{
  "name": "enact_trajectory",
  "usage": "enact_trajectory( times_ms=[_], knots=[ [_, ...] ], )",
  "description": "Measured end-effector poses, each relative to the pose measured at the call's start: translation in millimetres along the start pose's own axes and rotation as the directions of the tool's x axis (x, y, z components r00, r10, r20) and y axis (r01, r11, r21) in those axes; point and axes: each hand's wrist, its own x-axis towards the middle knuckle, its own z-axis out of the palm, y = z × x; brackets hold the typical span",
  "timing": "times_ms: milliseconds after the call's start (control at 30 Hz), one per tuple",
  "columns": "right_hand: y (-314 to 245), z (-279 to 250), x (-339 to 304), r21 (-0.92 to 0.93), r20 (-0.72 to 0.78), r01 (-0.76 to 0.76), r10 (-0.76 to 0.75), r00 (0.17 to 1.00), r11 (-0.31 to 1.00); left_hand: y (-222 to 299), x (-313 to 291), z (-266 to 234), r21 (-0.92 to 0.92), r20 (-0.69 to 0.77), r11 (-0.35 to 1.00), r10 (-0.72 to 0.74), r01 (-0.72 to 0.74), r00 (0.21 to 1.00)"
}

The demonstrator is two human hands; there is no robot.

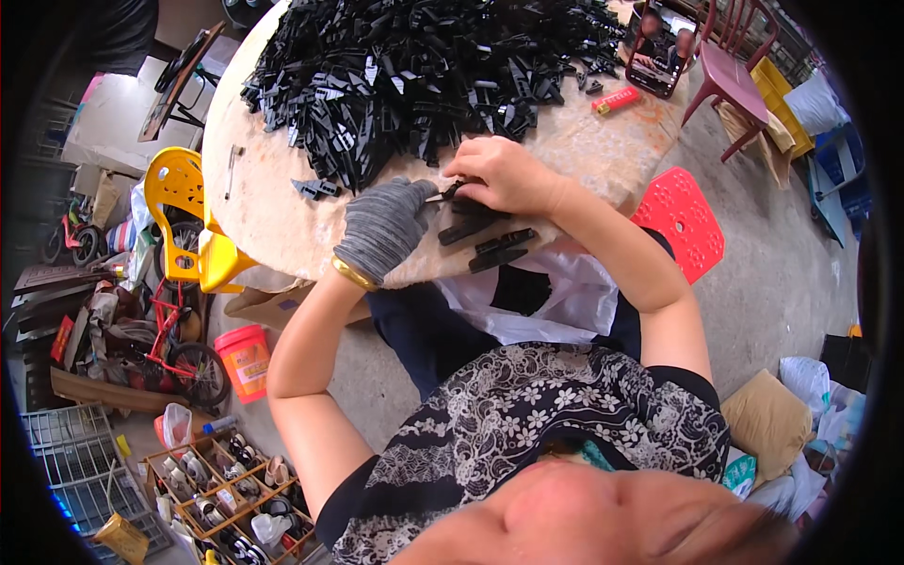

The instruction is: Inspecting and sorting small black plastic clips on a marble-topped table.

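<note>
I have the gloved left hand (384, 229) curled around what looks like a slim tool (435, 198); just beside it, the right hand (504, 177) pinches a black part (454, 190). I'd brace that part and keep the tool clear of skin.

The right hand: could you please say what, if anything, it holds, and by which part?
The right hand pinches a small black piece; the exact spot held is hidden.

Small black piece (454, 191) held; angular black pieces (405, 85) heaped loosely beyond.
</note>
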Motion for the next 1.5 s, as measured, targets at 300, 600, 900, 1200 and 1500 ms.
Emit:
enact_trajectory(
  times_ms=[300,600,900,1200,1500],
  knots=[
    [2,8,1,0.002,-0.063,0.033,-0.033,0.997,0.999,9,35,3,0.139,0.217,0.99,-0.022,-0.009,0.976],
    [0,5,-4,-0.285,0.01,0.037,-0.036,0.999,0.958,14,60,-5,0.173,0.339,0.979,0.043,-0.107,0.94],
    [11,2,-4,-0.289,0.028,0.072,-0.067,0.997,0.955,13,54,8,0.229,0.283,0.972,-0.013,-0.055,0.959],
    [12,-5,-5,0.219,0.048,0.008,-0.019,0.999,0.976,-1,31,10,-0.341,0.218,0.928,-0.079,0.151,0.973],
    [-5,-14,3,0.343,0.226,-0.271,0.201,0.953,0.9,16,2,32,-0.746,0.032,0.663,-0.057,0.062,0.998]
  ],
)
